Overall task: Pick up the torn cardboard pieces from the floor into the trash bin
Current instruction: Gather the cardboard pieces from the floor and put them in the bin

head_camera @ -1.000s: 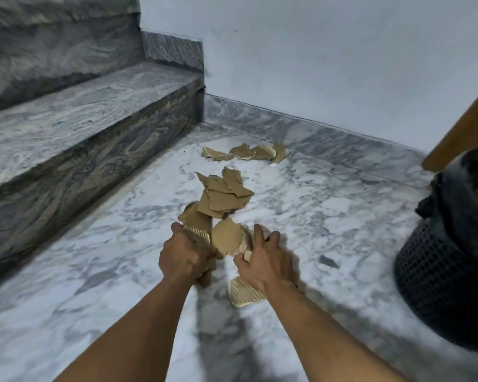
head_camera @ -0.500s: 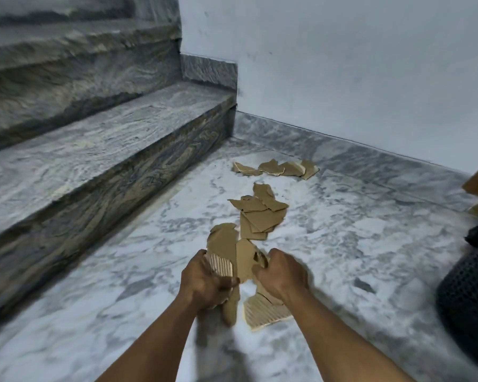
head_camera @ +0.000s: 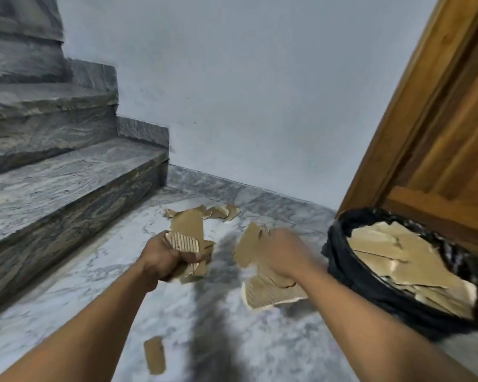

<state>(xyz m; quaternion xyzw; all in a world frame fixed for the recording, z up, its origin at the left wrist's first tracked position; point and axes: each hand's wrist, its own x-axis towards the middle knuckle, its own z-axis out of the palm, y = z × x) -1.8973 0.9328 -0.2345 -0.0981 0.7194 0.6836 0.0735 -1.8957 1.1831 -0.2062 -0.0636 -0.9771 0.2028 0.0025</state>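
Observation:
My left hand (head_camera: 164, 259) grips a bundle of torn brown cardboard pieces (head_camera: 189, 230), raised above the marble floor. My right hand (head_camera: 280, 253) holds another bundle of cardboard pieces (head_camera: 271, 292), just left of the trash bin (head_camera: 356, 274). The bin is black, lined with a black bag, and holds several flat cardboard pieces (head_camera: 403, 260). One small cardboard scrap (head_camera: 155, 355) is seen low between my forearms. More torn pieces (head_camera: 226, 211) lie on the floor by the back wall, partly hidden behind the left bundle.
Grey marble stairs (head_camera: 61, 186) rise on the left. A pale wall (head_camera: 246, 92) closes the back, with a marble skirting. A wooden door frame (head_camera: 436, 128) stands at the right behind the bin. My shadow falls on the floor between my arms.
Both hands have lifted off the floor with their cardboard bundles and separated. The view swung right, bringing the bin's open top into sight. A small scrap now appears below my left forearm.

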